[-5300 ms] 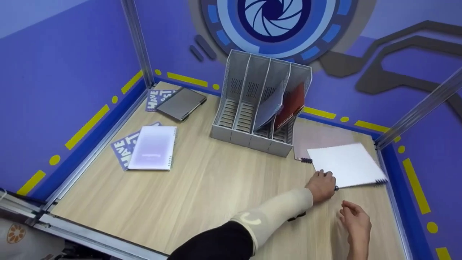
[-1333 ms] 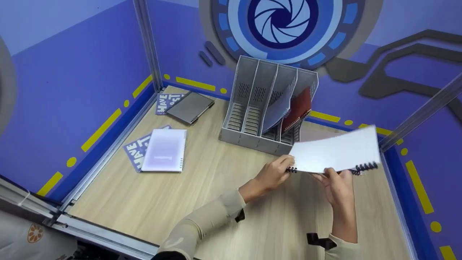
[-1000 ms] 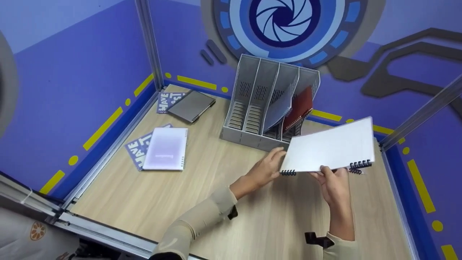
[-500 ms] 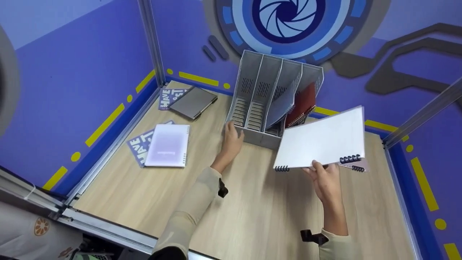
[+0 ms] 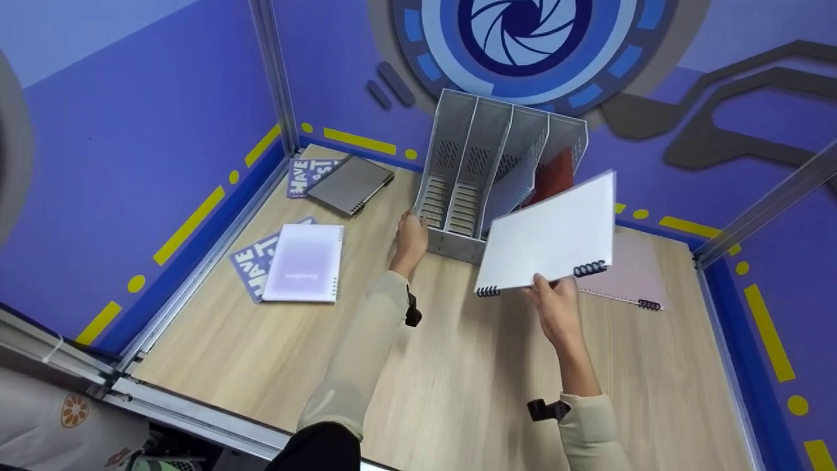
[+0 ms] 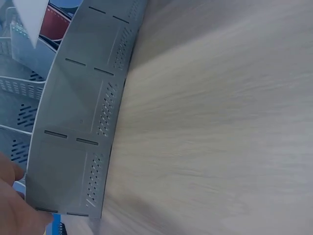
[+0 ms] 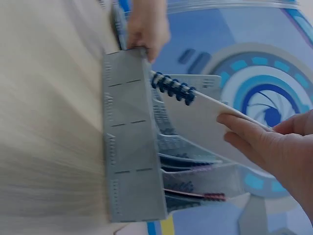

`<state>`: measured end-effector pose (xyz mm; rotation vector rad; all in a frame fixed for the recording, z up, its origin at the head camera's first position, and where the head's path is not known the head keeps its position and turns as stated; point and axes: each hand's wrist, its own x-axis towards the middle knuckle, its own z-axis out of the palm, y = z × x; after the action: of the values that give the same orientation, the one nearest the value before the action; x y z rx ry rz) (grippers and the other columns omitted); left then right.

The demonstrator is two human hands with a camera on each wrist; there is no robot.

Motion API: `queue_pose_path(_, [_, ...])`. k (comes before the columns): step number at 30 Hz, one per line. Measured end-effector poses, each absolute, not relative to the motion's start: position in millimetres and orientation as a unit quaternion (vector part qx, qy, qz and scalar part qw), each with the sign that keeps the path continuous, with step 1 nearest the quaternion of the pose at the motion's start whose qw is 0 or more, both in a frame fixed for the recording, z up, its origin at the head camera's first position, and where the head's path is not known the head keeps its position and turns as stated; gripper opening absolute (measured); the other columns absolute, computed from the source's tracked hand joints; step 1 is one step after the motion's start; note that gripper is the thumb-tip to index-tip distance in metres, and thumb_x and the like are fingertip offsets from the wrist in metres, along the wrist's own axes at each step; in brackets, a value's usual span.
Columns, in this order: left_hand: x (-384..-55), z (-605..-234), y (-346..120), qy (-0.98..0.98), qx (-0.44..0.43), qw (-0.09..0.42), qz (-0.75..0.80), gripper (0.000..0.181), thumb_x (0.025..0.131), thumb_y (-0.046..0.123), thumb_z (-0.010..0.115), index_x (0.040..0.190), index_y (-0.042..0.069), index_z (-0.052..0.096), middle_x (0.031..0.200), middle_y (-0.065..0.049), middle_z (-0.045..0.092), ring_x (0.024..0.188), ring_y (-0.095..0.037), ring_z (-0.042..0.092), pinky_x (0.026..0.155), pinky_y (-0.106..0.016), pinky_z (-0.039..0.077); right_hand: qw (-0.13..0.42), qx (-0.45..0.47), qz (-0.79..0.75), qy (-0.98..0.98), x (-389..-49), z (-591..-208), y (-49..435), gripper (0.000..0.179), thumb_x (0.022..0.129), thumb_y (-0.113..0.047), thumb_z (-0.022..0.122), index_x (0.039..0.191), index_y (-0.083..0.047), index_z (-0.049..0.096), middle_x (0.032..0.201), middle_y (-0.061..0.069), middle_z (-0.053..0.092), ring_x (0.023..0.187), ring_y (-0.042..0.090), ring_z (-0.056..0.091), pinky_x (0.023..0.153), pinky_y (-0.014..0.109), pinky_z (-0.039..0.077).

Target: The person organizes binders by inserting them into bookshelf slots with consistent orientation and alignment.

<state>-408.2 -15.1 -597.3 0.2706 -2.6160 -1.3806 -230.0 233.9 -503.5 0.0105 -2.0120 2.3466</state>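
Note:
My right hand [image 5: 559,311] pinches a white spiral notebook [image 5: 549,239] by its bound edge, thumb on top. The notebook is raised and tilted, overlapping the right front of a grey file rack [image 5: 458,245] in the head view. At the rack's front left corner, my left hand [image 5: 410,242] grips the wall; the left wrist view shows its thumb [image 6: 11,171] over the rim. A blue-grey notebook [image 5: 510,194] and a red notebook [image 5: 554,175] lean in the right-hand compartments. In the right wrist view, the white notebook's black rings [image 7: 172,88] lie near the rack's rim.
A pale pink notebook [image 5: 631,275] lies on the table right of the rack. At left, a grey notebook [image 5: 350,186] and a white-purple notebook [image 5: 304,265] each overlap a purple printed booklet [image 5: 252,261]. Blue wall panels [image 5: 163,118] and metal posts border the table.
The white notebook has been lifted off the pink one and carried left to the rack in my right hand. My left hand has let go of it and moved to the rack's left corner.

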Motion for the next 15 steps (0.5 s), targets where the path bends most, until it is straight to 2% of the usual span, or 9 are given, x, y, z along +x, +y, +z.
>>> queue_pose_path(4, [-408.7, -597.4, -16.0, -0.895, 0.074, 0.078, -0.434, 0.039, 0.107, 0.017, 0.049, 0.139, -0.005, 0.052, 0.134, -0.019, 0.061, 0.121, -0.035, 0.062, 0.098, -0.044, 0.050, 0.027, 0.011, 0.755, -0.655, -242.4, -504.9, 223.8, 0.053, 0.103, 0.009, 0.034, 0.154, 0.005, 0.022, 0.149, 0.031, 0.038, 0.133, 0.038, 0.047, 0.099, 0.031, 0.051])
queue_pose_path(7, [-409.6, -596.3, -17.6, -0.907, 0.054, 0.073, -0.412, 0.039, 0.108, 0.015, 0.047, 0.139, -0.007, 0.051, 0.131, -0.020, 0.061, 0.119, -0.037, 0.062, 0.097, -0.045, 0.050, 0.036, 0.023, 0.749, -0.661, -253.7, -502.7, 217.4, 0.051, 0.103, 0.009, 0.034, 0.153, 0.008, 0.025, 0.149, 0.032, 0.039, 0.136, 0.042, 0.046, 0.101, 0.032, 0.049])
queue_pose_path(10, [-410.6, -594.7, -20.4, -0.917, 0.040, 0.070, -0.390, 0.039, 0.108, 0.014, 0.046, 0.139, -0.009, 0.050, 0.129, -0.022, 0.062, 0.116, -0.038, 0.063, 0.097, -0.046, 0.050, 0.042, 0.024, 0.728, -0.683, -268.4, -499.8, 212.3, 0.047, 0.102, 0.007, 0.036, 0.149, 0.011, 0.032, 0.143, 0.031, 0.046, 0.128, 0.035, 0.053, 0.097, 0.031, 0.052])
queue_pose_path(11, [-410.6, -594.1, -21.4, -0.921, 0.036, 0.069, -0.382, 0.039, 0.108, 0.014, 0.045, 0.139, -0.009, 0.050, 0.129, -0.022, 0.062, 0.116, -0.039, 0.063, 0.096, -0.046, 0.050, 0.043, 0.023, 0.717, -0.696, -273.7, -498.8, 210.7, 0.045, 0.102, 0.006, 0.037, 0.146, 0.012, 0.035, 0.137, 0.032, 0.049, 0.118, 0.031, 0.058, 0.094, 0.029, 0.054])
queue_pose_path(14, [-408.6, -592.5, -24.2, -0.926, 0.031, 0.050, -0.372, 0.044, 0.110, 0.012, 0.039, 0.148, -0.009, 0.040, 0.141, -0.022, 0.055, 0.123, -0.038, 0.060, 0.102, -0.045, 0.048, 0.051, 0.024, 0.684, -0.727, -291.2, -496.5, 206.2, 0.041, 0.101, 0.003, 0.039, 0.142, 0.012, 0.042, 0.130, 0.029, 0.055, 0.103, 0.020, 0.060, 0.088, 0.025, 0.055])
queue_pose_path(15, [-407.7, -592.3, -25.2, -0.916, 0.043, 0.036, -0.398, 0.046, 0.111, 0.017, 0.034, 0.151, -0.006, 0.037, 0.145, -0.021, 0.052, 0.128, -0.037, 0.056, 0.105, -0.045, 0.045, 0.056, 0.028, 0.676, -0.735, -297.7, -495.5, 204.0, 0.041, 0.101, 0.003, 0.040, 0.141, 0.012, 0.042, 0.129, 0.029, 0.056, 0.101, 0.019, 0.061, 0.087, 0.025, 0.055])
